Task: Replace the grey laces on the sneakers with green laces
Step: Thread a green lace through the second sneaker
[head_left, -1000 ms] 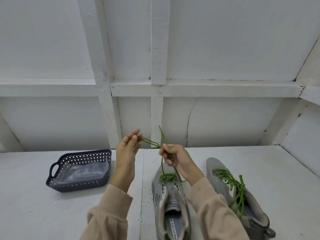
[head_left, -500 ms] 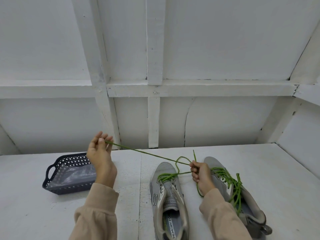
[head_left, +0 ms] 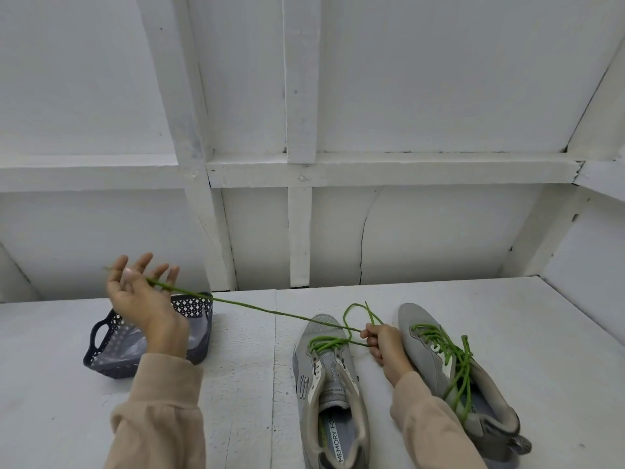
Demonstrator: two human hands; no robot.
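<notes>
My L hand (head_left: pixel 142 296) is raised out to the side, palm up, 5 fingers spread. R hand (head_left: pixel 384 343) low, fingers curled round the lace (head_left: pixel 257 308).

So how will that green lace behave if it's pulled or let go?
Likely floppy: the green lace runs straight only between the left hand and right hand, and loops loosely beyond. Probably light; it spans the gap with little sag.

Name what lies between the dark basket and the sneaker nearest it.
Head view: bare white tabletop, with the taut green lace crossing above it from left hand to right hand.
</notes>
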